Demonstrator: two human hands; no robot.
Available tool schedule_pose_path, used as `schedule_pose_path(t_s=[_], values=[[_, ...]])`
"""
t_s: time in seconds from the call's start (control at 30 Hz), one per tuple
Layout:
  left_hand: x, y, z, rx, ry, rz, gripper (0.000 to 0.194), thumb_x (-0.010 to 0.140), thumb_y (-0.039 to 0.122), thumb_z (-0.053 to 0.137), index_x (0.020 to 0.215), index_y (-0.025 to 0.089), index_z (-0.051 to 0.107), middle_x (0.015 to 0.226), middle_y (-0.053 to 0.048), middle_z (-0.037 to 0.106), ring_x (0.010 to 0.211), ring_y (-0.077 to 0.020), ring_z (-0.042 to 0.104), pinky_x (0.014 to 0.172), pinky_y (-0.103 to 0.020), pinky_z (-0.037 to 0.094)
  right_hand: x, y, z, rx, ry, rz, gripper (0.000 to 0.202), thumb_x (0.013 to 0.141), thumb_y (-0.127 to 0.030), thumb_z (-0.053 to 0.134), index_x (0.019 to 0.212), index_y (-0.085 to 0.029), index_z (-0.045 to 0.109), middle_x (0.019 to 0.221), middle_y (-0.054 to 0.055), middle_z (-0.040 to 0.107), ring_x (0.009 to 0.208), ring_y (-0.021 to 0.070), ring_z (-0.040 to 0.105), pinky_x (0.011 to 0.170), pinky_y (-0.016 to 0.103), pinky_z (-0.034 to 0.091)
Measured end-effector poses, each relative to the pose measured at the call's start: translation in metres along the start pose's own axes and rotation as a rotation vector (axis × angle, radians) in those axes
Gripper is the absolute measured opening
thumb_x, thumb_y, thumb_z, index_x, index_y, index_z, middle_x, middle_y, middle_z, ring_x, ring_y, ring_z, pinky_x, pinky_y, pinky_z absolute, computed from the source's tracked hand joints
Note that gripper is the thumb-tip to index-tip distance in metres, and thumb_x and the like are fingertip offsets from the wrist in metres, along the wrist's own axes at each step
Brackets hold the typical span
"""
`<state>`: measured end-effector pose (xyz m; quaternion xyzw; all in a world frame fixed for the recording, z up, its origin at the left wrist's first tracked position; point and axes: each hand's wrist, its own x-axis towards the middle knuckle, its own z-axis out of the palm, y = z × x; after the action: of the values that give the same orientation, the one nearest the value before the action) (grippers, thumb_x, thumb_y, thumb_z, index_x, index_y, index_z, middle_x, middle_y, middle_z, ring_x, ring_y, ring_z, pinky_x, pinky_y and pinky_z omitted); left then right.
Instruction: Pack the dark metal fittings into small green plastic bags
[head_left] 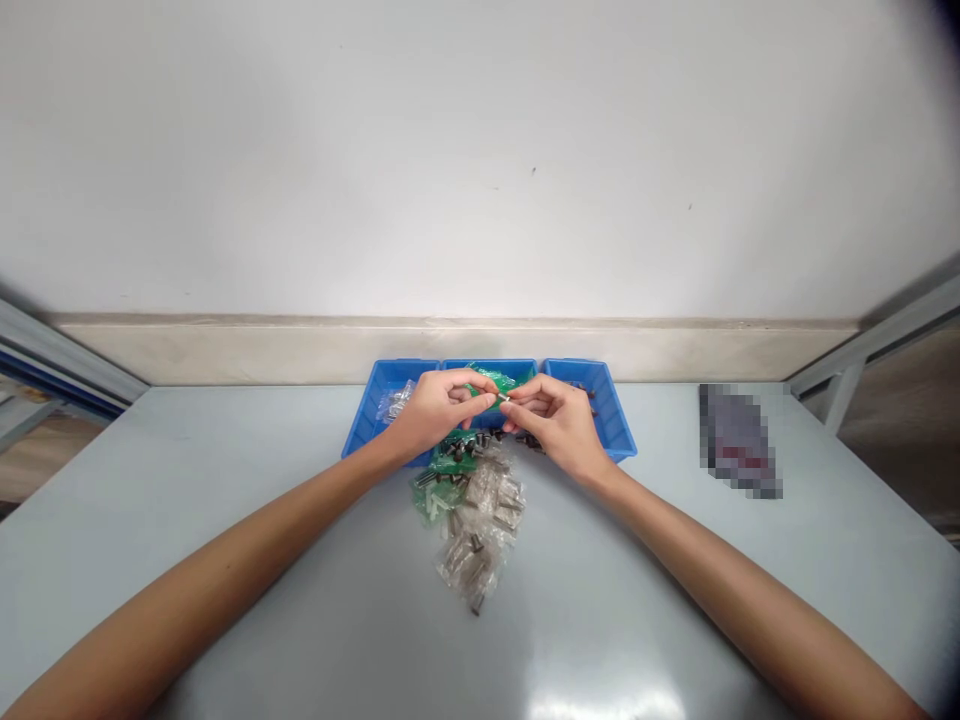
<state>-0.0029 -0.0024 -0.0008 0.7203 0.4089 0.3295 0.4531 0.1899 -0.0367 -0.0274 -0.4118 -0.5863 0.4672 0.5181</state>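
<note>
Small silvery metal piece (503, 398) sits pinched between my fingertips, held just above the middle of 3 blue plastic bins (609, 420) at the far edge of the pale grey table (225, 480). My left hand (435, 408) and my right hand (551, 418) meet at it, both closed on the piece. Below my hands lies a loose pile of clear and green plastic bags with small dark metal parts (472, 510). A blurred dark packet (739, 440) lies well apart, to the right.

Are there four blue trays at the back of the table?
No, only three blue trays sit side by side there, behind both hands.
</note>
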Motion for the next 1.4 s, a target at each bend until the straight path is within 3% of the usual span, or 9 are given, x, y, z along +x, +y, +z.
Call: schedule_pose_path(t_s=[0.23,0.4,0.93,1.4], values=[[-0.0013,0.0001,0.0003,-0.034,0.01,0.011,0.023,0.083,0.033,0.068,0.093,0.013,0.074,0.076,-0.004,0.067,0.053,-0.0088,0.051,0.048,-0.02,0.04,-0.0002,-0.0027,0.0001,0.027,0.005,0.013,0.027,0.078,-0.041,0.078,0.083,-0.02,0.063,0.073,0.004,0.073,0.067,0.0212,0.073,0.064,0.033,0.06],[-0.0031,0.002,0.0007,-0.078,0.011,0.044,0.023,0.085,0.031,0.066,0.097,0.014,0.075,0.087,-0.005,0.068,0.053,-0.0076,0.05,0.048,-0.02,0.04,0.0005,-0.0038,-0.0004,0.051,0.011,0.016,0.029,0.078,-0.042,0.079,0.084,-0.018,0.062,0.073,0.004,0.074,0.067,0.0211,0.074,0.065,0.033,0.06],[-0.0036,0.0024,-0.0001,-0.097,0.001,0.05,0.025,0.086,0.032,0.066,0.1,0.013,0.076,0.084,-0.005,0.065,0.054,-0.008,0.05,0.049,-0.021,0.041,0.0012,-0.0017,0.0,0.061,0.05,0.012,0.03,0.076,-0.042,0.08,0.082,-0.019,0.062,0.069,0.003,0.073,0.064,0.0211,0.073,0.062,0.033,0.059],[-0.0039,0.004,-0.0008,-0.126,0.013,0.031,0.025,0.086,0.03,0.066,0.101,0.013,0.076,0.08,-0.004,0.064,0.054,-0.0076,0.049,0.051,-0.022,0.041,0.0006,-0.0014,-0.0002,0.102,0.028,0.018,0.021,0.079,-0.032,0.079,0.082,-0.019,0.062,0.07,0.002,0.073,0.064,0.0189,0.072,0.061,0.029,0.057]])
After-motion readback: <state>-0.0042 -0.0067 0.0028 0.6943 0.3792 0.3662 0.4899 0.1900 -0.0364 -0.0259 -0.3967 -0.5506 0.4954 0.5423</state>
